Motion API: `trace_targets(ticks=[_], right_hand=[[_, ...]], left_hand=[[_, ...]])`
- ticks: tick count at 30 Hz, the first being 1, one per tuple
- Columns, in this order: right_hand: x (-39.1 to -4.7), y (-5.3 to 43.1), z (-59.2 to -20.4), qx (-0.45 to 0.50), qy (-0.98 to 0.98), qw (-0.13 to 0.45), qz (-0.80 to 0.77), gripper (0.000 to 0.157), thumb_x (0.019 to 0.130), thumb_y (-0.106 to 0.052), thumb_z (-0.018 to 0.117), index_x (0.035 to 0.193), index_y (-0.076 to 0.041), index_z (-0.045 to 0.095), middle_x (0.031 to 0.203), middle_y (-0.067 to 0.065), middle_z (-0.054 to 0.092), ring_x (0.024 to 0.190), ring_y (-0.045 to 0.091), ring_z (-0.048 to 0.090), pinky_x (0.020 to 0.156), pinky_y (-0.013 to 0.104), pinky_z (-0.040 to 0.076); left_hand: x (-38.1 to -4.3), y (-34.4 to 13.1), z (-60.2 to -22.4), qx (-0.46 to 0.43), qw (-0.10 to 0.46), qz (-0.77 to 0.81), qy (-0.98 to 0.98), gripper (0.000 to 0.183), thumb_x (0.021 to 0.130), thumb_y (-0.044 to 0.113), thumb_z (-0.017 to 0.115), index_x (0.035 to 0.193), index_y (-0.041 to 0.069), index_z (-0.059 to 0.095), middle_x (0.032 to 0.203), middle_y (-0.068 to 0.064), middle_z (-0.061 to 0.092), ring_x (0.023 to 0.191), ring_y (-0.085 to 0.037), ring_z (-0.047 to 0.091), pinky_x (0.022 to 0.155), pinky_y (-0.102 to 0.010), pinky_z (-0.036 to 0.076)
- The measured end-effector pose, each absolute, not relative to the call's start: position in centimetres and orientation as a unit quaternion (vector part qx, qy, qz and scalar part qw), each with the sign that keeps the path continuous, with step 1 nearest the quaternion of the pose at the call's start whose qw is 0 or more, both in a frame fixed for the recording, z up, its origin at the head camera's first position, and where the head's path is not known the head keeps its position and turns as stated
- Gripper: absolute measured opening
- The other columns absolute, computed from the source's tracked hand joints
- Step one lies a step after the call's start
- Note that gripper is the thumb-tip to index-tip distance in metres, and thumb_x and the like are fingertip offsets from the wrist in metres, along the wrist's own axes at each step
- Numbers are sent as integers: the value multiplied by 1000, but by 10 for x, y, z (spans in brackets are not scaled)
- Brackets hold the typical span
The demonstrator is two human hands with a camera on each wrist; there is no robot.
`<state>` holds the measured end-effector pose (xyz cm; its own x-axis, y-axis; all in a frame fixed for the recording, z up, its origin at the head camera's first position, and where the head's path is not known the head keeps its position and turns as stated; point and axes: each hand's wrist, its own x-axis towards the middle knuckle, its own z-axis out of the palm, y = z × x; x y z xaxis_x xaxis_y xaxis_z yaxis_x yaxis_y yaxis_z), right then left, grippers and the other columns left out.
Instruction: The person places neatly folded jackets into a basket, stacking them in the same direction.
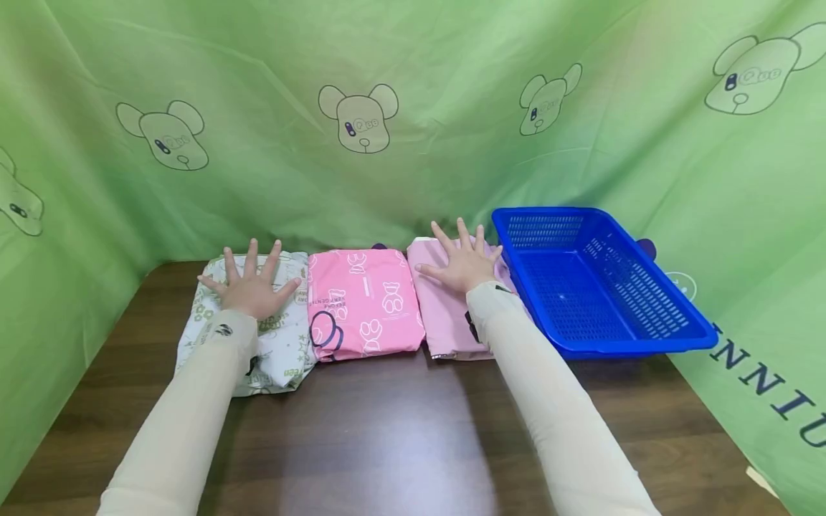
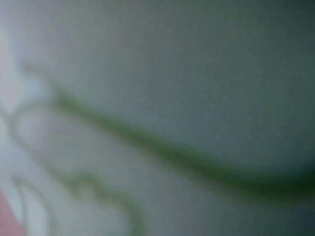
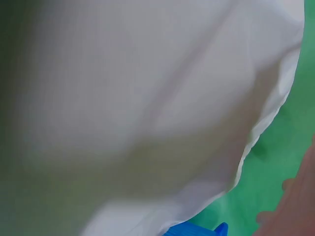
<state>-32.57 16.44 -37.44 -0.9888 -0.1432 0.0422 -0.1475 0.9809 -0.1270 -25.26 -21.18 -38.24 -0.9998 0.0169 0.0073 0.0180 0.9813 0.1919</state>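
Far L, green fabric curtain (image 1: 445,179) w/ outlined bear heads is hung behind & along both sides of dark brown wood-grain surface (image 1: 361,437). On its L part, white folded cloth w/ green print (image 1: 284,362) is placed; left hand (image 1: 250,292), fingers straight & spread wide, is laid over it, nothing gripped. In L wrist view, only blurred whitish cloth w/ green lines + a pink corner is seen. Next, approx. mid-row, bright pink folded cloth w/ white outline prints (image 1: 364,304) is set flat, just beside the white one. Then pale mauve folded cloth (image 1: 445,322) is covered in part by right hand (image 1: 466,265), also spread wide, nothing held, fingertips pointed twd curtain. Far R, blue rectangular plastic basket w/ slotted walls (image 1: 639,347) is stood upright, just beside mauve cloth, nr right hand's outer fingers.
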Motion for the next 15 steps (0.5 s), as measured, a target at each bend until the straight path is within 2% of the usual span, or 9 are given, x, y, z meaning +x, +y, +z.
trace_targets(ticks=[6,15], right_hand=[[-320,163,-374,77,-995,10,69,88,75,-82,39,146,-48,-3,157,7,-10,136,45,-15,94,77,-4],[-315,163,-372,79,-994,9,79,88,76,-81,40,146,-47,-3,157,7,-11,135,46,-17,91,79,-6]], left_hand=[[-248,-214,-382,-4,3,-100,-995,82,87,73,25,149,33,-9,154,-14,-16,126,-44,-34,77,-78,-22],[-250,-213,-382,-12,11,-88,-996,83,86,74,25,150,32,-8,154,-13,-17,126,-44,-35,78,-77,-22]])
